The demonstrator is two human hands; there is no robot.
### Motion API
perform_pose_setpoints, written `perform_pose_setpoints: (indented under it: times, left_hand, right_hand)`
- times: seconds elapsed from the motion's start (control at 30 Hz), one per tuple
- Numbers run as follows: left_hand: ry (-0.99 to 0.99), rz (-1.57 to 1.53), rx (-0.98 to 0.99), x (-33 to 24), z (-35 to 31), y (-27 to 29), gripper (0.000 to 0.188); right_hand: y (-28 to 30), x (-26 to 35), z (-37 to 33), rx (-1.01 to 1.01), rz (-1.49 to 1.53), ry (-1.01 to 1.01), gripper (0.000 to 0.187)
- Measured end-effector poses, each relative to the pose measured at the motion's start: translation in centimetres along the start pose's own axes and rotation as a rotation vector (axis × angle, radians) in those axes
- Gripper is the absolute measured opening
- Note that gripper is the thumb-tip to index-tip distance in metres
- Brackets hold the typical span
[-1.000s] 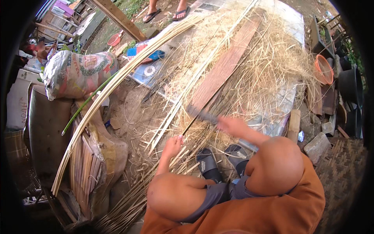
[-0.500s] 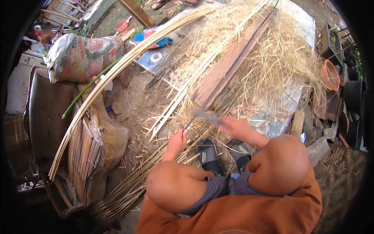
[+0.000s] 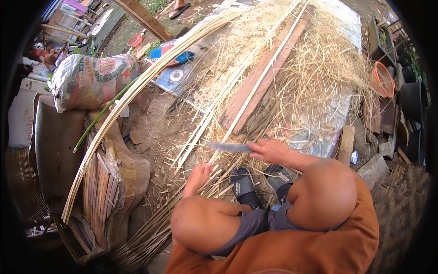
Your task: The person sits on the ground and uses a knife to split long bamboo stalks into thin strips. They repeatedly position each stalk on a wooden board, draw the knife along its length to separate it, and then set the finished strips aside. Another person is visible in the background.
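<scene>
My left hand (image 3: 198, 176) is closed around the near end of a long pale bamboo strip (image 3: 258, 84). This strip runs away from me along a brown wooden board (image 3: 237, 101) lying on the ground. In my right hand (image 3: 270, 151) is a knife (image 3: 229, 147), gripped by its handle, with its blade pointing left. The blade lies across the strip just beyond my left hand; whether it touches cannot be told. More pale strips (image 3: 207, 118) lie left of the board. Curly shavings (image 3: 315, 84) are heaped around it.
Long pale strips (image 3: 123, 101) arch over a stuffed sack (image 3: 96, 80) at left. Thin strips (image 3: 148, 233) lie by my left knee. An orange basket (image 3: 382, 80) and black tubs (image 3: 413, 100) stand right. Another person's sandalled foot (image 3: 179, 10) shows at the far edge.
The strip on the board showed a dark face before and shows a pale one now. My left hand is slightly lower and further left. The knife, blurred before, is now clearer.
</scene>
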State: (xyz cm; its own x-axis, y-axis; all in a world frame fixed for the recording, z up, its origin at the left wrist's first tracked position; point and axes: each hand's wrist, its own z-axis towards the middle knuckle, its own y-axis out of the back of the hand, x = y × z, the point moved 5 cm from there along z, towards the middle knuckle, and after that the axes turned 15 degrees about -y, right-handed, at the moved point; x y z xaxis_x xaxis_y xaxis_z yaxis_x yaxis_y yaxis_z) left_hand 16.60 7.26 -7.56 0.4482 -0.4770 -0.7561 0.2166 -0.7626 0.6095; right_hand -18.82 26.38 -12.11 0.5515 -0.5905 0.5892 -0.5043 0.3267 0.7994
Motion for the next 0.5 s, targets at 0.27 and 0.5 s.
perform_pose_setpoints:
  times: [0.27,0.5]
  left_hand:
    - [0.294,-0.213,0.006,3.6,-3.4,0.8,0.050]
    - [0.108,-0.183,0.010,7.9,-4.1,1.2,0.041]
  right_hand:
    - [1.6,5.3,1.3,0.204,0.037,-0.156,0.043]
    - [9.6,-9.7,8.5,-0.121,-0.066,-0.500,0.043]
